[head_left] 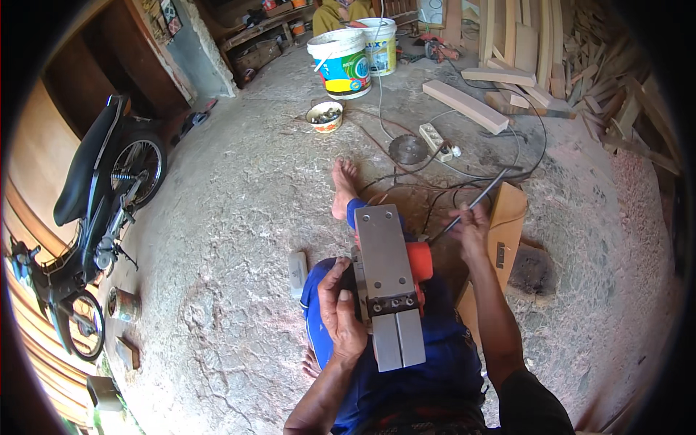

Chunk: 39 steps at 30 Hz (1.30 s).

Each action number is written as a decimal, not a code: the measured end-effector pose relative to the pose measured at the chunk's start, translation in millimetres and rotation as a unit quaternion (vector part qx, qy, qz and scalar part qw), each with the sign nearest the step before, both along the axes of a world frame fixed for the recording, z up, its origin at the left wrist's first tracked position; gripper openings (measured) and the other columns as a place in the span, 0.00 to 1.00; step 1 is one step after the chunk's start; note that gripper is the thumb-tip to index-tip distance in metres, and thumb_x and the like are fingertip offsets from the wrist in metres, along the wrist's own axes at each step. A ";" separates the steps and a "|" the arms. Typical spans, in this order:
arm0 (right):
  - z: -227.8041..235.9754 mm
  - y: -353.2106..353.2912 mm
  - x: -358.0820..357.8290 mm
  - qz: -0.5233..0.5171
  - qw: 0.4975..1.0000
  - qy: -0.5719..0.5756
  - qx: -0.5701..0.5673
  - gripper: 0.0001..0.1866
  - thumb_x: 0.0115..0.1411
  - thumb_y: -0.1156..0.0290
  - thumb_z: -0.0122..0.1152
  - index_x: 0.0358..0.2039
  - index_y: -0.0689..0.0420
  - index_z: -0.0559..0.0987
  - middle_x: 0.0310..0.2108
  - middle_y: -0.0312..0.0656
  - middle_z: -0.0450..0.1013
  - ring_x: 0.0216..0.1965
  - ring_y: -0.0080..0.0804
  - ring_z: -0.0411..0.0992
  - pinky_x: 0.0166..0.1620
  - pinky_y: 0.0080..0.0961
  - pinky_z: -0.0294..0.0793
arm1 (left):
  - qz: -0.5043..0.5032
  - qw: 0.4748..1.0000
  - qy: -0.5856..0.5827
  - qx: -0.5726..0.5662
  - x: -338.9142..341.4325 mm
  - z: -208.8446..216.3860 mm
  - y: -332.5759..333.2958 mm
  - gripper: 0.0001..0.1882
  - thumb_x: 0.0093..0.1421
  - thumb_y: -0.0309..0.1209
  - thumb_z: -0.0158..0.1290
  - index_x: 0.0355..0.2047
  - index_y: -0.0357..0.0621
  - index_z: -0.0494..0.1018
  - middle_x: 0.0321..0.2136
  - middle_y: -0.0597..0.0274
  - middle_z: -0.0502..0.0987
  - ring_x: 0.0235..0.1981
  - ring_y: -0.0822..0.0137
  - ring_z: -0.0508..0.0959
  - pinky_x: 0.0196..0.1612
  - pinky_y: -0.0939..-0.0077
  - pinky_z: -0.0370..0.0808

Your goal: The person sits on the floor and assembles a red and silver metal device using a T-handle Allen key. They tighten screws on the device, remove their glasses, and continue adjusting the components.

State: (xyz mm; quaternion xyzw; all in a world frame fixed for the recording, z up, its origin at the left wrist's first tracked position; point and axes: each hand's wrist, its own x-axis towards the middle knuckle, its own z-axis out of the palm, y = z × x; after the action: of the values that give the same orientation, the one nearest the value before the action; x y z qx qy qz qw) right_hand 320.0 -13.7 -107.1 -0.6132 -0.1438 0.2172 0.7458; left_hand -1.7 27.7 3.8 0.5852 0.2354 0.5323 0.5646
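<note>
An electric hand planer lies upside down across my lap, its flat metal sole and blade slot turned up. Against the planer's left side rests my left hand, thumb up and fingers wrapped round the body, partly hidden. A red-orange part of the planer's body shows on its right. To the right of it, my right hand is closed round a thin grey metal rod. The rod slants with its lower end near the planer; whether that end touches it I cannot tell.
A wooden board lies beside my right forearm. Ahead are tangled cables, a power strip, a round saw blade, a small bowl, paint buckets and timber pieces. A motorbike stands at left; a person sits beyond.
</note>
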 end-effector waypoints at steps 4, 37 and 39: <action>151.7 -53.1 -34.7 0.009 0.991 -0.124 0.058 0.14 0.74 0.57 0.57 0.48 0.53 0.72 0.31 0.38 0.78 0.28 0.30 0.82 0.27 0.22 0.82 | -0.014 0.999 0.003 0.049 2.0 -7.6 -6.5 0.27 0.63 0.25 0.39 0.63 0.33 0.65 0.64 0.44 0.68 0.70 0.53 0.64 0.74 0.56 0.56; 210.9 -71.7 -154.0 0.299 0.887 -0.323 0.142 0.12 0.76 0.72 0.51 0.54 0.66 0.71 0.36 0.47 0.82 0.40 0.34 0.83 0.45 0.30 0.82 | -0.003 0.996 -0.029 0.084 8.0 -14.4 -6.9 0.35 0.50 0.11 0.37 0.61 0.35 0.66 0.64 0.42 0.69 0.73 0.47 0.61 0.74 0.55 0.55; 213.9 -73.6 -156.7 0.307 0.887 -0.318 0.131 0.13 0.76 0.72 0.52 0.54 0.67 0.71 0.37 0.48 0.82 0.41 0.33 0.82 0.46 0.31 0.82 | -0.009 0.997 -0.041 0.070 8.7 -15.5 -7.6 0.35 0.49 0.11 0.37 0.61 0.35 0.66 0.64 0.42 0.69 0.73 0.47 0.61 0.75 0.54 0.55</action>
State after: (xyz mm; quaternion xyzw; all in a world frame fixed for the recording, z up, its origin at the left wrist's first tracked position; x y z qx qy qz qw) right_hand 163.3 -87.3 106.8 -0.4710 -0.5819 0.2080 0.6295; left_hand 7.0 20.0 -11.7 0.6030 0.1686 0.5660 0.5362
